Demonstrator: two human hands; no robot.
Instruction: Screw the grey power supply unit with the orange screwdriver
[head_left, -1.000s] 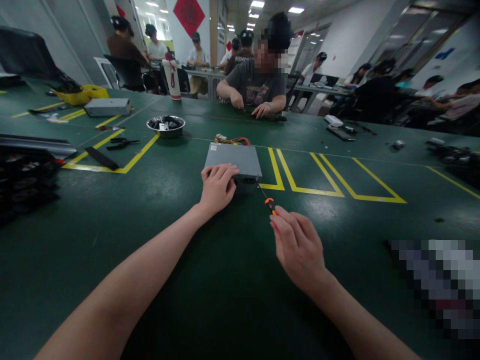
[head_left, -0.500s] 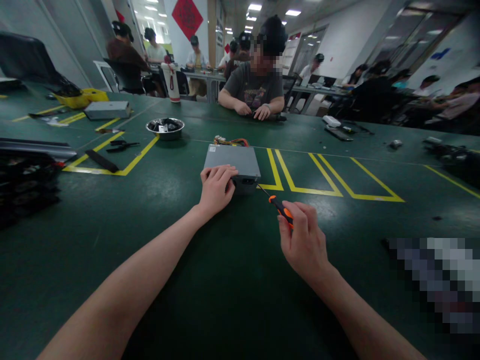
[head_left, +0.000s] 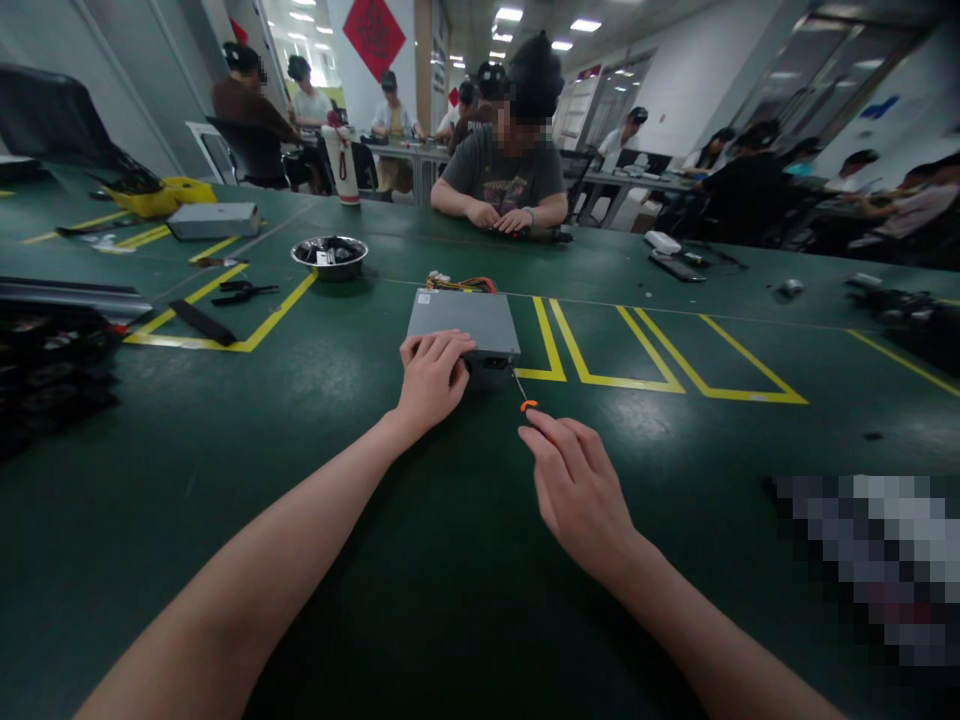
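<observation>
A grey metal computer power supply (head_left: 476, 315) lies on the green table, its bundled wires (head_left: 469, 284) at the far side. My left hand (head_left: 433, 372) grips its near left edge, fingers over the top and thumb at the front face. In my right hand (head_left: 581, 485) is a screwdriver (head_left: 529, 406) with an orange and black handle, most of which the fingers hide. Its thin shaft points up and left, the tip at the front right corner of the power supply. Whether the tip sits in a screw is too small to tell.
A steel bowl (head_left: 330, 258) of dark parts stands behind to the left, with another grey box (head_left: 214, 220) and a yellow tray (head_left: 161, 196) beyond. Dark parts (head_left: 52, 370) are piled at the left. Across the table sits a person (head_left: 499, 175). Yellow tape (head_left: 630, 383) marks the tabletop.
My right hand has shifted left and turned, bringing the screwdriver's handle nearer and its shaft steeper. My left hand and the power supply have stayed in place.
</observation>
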